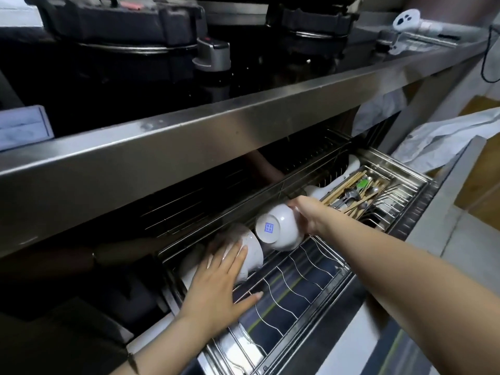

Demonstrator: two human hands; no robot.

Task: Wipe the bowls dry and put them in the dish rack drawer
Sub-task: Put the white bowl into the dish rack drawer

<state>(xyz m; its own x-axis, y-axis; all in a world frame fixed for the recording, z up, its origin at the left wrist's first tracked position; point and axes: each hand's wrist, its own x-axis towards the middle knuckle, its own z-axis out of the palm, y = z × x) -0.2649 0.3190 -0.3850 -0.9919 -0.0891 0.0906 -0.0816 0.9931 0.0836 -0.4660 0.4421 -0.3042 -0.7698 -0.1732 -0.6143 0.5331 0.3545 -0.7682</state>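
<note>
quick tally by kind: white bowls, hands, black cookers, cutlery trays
white bowls: 2 clear, blue-marked bowl and plain bowl; a white shape behind may be another
hands: 2, left hand, right hand
black cookers: 2, left cooker, right cooker
cutlery tray: 1
total: 7

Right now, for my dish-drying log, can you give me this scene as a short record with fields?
left hand: rests flat, fingers straight, on the left bowl
right hand: grips the marked bowl at its rim
left bowl: white, on its side in the rack
marked bowl: white, tilted, blue mark on its base facing the camera, next to the left bowl
dish rack drawer: pulled out under the steel counter
cutlery: chopsticks and spoons in the right-hand compartment
cloth: white, beyond the drawer's right end
</note>
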